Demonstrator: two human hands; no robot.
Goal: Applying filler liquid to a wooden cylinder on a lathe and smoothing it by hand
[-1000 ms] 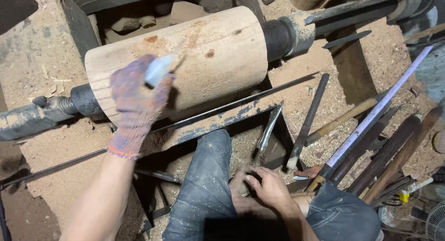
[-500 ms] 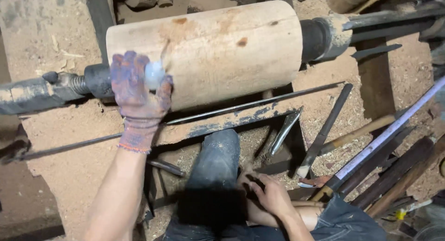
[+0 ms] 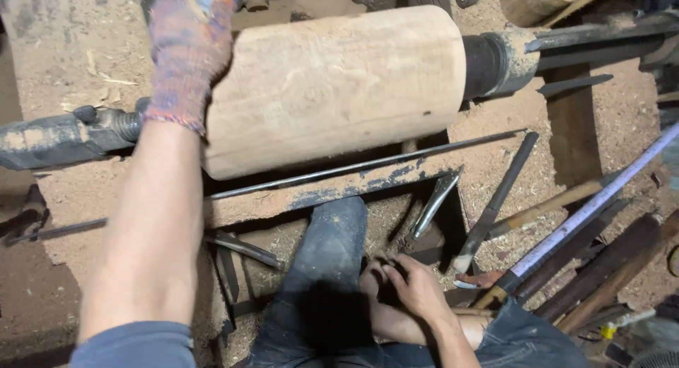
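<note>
Everywhere sawdust [image 3: 85, 35] — workshop floor, lathe bed [image 3: 332, 191]

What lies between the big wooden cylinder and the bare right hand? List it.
In the head view, below the wooden cylinder runs a thin metal rod, then a sawdust-covered rest bar and a metal chisel, before the right hand.

Glove [image 3: 185, 56] mottled blue, orange and purple; log [image 3: 332, 85] pale tan with faint darker grain; jeans [image 3: 322, 283] dusty dark blue; rod [image 3: 590, 212] pale lilac.
</note>
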